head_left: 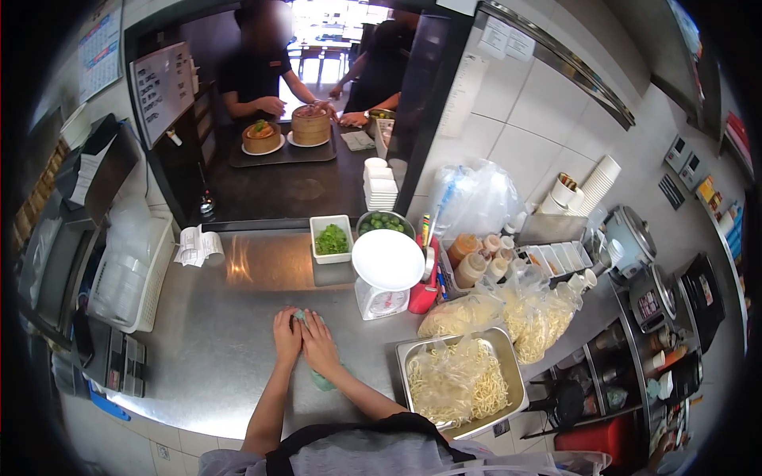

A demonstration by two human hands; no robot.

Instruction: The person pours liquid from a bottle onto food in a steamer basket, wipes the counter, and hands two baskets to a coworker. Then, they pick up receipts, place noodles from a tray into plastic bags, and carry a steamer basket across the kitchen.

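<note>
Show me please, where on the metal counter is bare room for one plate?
The metal counter is bare between the white basket and the left hand, and between the paper slips and the box of greens. The right side is crowded: scale, noodle tray, noodle bags, bottles.

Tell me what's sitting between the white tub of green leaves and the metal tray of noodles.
A white scale stands between the white tub and the metal tray, as the head view shows.
</note>
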